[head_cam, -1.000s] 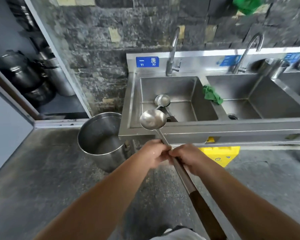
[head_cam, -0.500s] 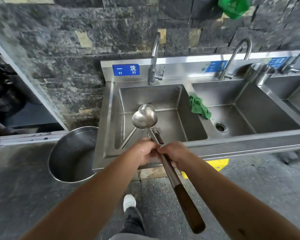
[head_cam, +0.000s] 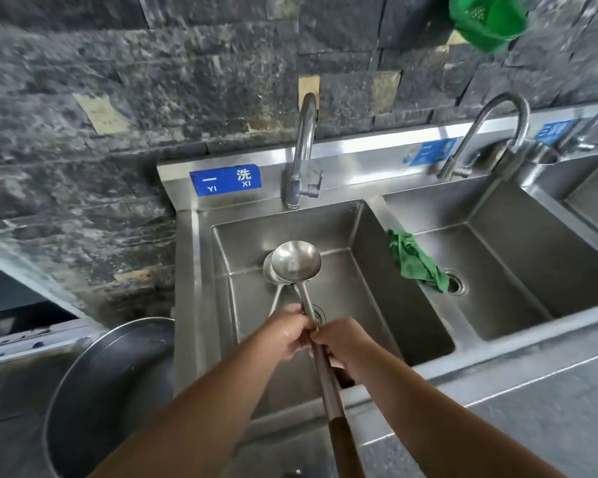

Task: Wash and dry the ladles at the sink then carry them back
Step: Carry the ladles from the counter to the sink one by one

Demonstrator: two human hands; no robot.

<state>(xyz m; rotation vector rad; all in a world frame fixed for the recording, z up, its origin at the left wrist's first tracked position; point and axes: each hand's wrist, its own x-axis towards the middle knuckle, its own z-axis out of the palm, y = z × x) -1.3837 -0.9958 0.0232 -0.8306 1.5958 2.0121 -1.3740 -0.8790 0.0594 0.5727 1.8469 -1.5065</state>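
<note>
Now the person has closed in on the sink (head_cam: 201, 305): a second ago the held ladle (head_cam: 296, 262) hung short of its front rim, and its bowl now sits over the left basin, above the second ladle (head_cam: 270, 270) lying inside. The left hand (head_cam: 285, 334) and right hand (head_cam: 342, 345) are together, both clamped on the metal shaft. Judging by this, washing is about to begin; the faucet (head_cam: 302, 150) looks dry.
</note>
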